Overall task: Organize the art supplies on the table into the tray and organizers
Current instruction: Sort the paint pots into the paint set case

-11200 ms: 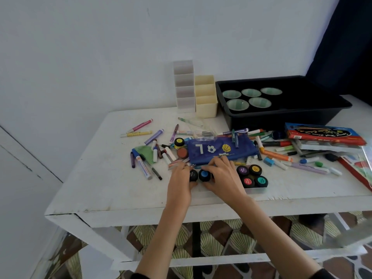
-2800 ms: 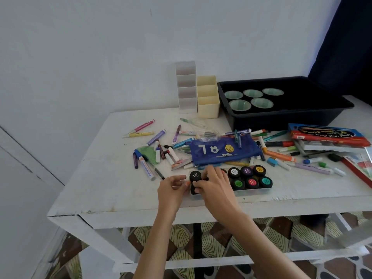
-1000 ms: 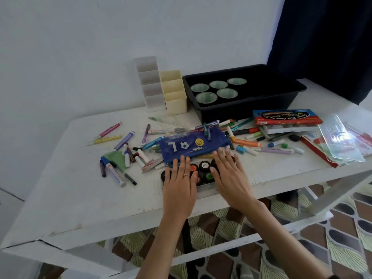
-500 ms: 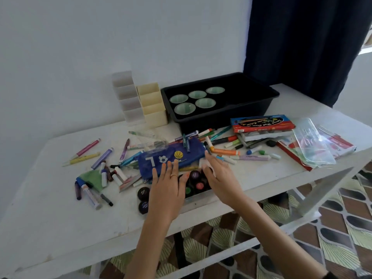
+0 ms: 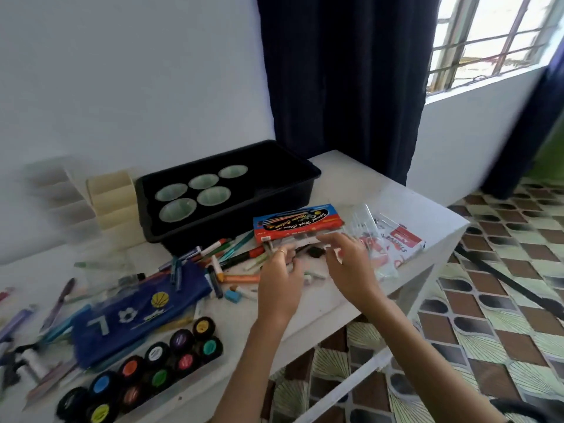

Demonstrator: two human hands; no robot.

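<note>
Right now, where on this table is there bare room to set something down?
Bare: the far right corner of the table, right of the black tray, behind the plastic packets; the front strip between the paint pot set and the left hand; the tray's right half. Crowded: markers from the tray to the blue pencil case.

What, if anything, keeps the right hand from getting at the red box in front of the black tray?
Probably nothing, so likely yes: the right hand hovers at the near edge of the red box, whose top is uncovered, and its fingers already point that way.
</note>
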